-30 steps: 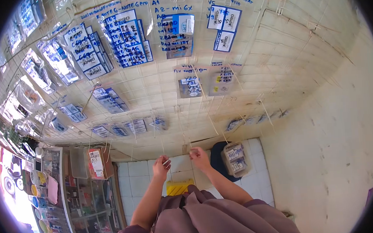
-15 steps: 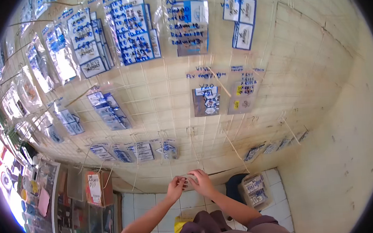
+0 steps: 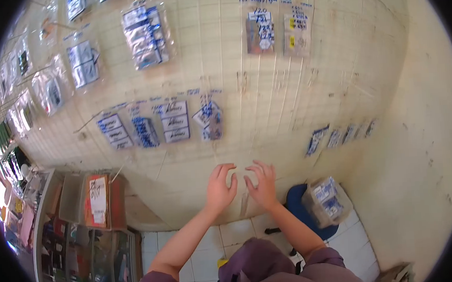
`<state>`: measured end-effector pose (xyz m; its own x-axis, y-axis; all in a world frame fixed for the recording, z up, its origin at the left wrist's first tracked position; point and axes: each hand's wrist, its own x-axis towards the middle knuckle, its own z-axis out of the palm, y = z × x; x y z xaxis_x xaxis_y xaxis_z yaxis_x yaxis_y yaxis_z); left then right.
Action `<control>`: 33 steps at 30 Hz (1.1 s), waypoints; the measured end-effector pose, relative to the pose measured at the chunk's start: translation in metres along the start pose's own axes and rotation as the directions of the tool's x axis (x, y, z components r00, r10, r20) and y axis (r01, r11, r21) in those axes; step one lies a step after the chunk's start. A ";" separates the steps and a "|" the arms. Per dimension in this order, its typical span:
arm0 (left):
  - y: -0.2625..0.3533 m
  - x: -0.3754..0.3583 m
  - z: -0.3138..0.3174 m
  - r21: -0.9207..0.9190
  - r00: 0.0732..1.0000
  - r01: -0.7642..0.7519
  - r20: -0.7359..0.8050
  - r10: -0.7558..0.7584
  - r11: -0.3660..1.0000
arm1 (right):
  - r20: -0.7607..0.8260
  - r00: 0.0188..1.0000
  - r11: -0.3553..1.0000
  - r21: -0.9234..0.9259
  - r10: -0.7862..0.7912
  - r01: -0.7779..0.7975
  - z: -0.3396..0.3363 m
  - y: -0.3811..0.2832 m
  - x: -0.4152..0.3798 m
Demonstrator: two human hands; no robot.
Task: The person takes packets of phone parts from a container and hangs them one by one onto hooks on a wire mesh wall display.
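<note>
My left hand (image 3: 220,189) is raised in front of the wall rack, fingers curved forward and thumb apart, with nothing visible in it. Facing it across a small gap, my right hand (image 3: 262,184) also has its fingers apart and holds nothing I can see. Nearest above my left hand hangs a clear plastic packet (image 3: 214,122) with blue-edged labels. Beside that one is a packet of white labelled pouches (image 3: 175,122). Both hands are apart from these packets.
A pale wire grid (image 3: 234,104) with hooks covers the wall. Higher up hang a packet marked Y20 (image 3: 260,35) and a larger packet (image 3: 146,37). At right, a plastic bin (image 3: 327,202) rests on a blue stool (image 3: 295,204). A glass display case (image 3: 83,258) and an orange box (image 3: 97,200) are at left.
My view has tilted downward, so the packets appear higher. My hands, earlier close together with fingertips pinched, have moved slightly apart and their fingers have spread.
</note>
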<state>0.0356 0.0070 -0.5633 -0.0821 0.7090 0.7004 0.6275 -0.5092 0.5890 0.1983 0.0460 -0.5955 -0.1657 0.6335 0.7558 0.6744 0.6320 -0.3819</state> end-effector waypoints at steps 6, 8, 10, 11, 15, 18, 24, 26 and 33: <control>0.035 -0.049 -0.052 -0.050 1.000 -0.005 0.000 0.005 0.999 | -0.024 0.997 0.987 0.142 0.078 -0.074 -0.026 -0.065 -0.037; 0.042 -0.066 -0.079 -0.036 0.999 0.025 -0.039 -0.026 0.999 | -0.002 0.997 0.988 0.136 0.075 -0.074 -0.043 -0.087 -0.048; 0.048 -0.091 -0.105 -0.042 0.996 0.070 -0.050 -0.072 0.997 | 0.009 0.998 0.990 0.128 0.065 -0.066 -0.058 -0.103 -0.068; 0.047 -0.104 -0.116 -0.039 0.992 0.092 -0.082 -0.095 0.995 | -0.008 0.997 0.982 0.176 0.078 -0.075 -0.065 -0.107 -0.077; 0.030 -0.172 -0.145 -0.057 0.965 0.242 -0.087 -0.247 0.969 | 0.002 0.992 0.955 0.269 0.128 -0.124 -0.076 -0.119 -0.128; 0.029 -0.212 -0.155 -0.132 0.915 0.382 -0.084 -0.395 0.915 | 0.110 0.983 0.964 0.208 0.146 -0.166 -0.088 -0.135 -0.162; 0.045 -0.256 -0.177 -0.207 0.879 0.459 -0.034 -0.475 0.864 | 0.193 0.955 0.941 0.213 0.225 -0.265 -0.138 -0.155 -0.192; 0.053 -0.267 -0.183 -0.232 0.882 0.450 -0.033 -0.470 0.862 | 0.188 0.957 0.951 0.178 0.219 -0.253 -0.149 -0.156 -0.204; 0.073 -0.307 -0.182 -0.197 0.871 0.485 0.020 -0.491 0.852 | 0.170 0.952 0.935 0.207 0.256 -0.289 -0.154 -0.161 -0.248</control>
<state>-0.0345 -0.3366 -0.6624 -0.3640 0.8775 0.3123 0.3426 -0.1856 0.9210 0.2413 -0.2816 -0.6396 -0.1071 0.8406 0.5310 0.5293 0.5003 -0.6852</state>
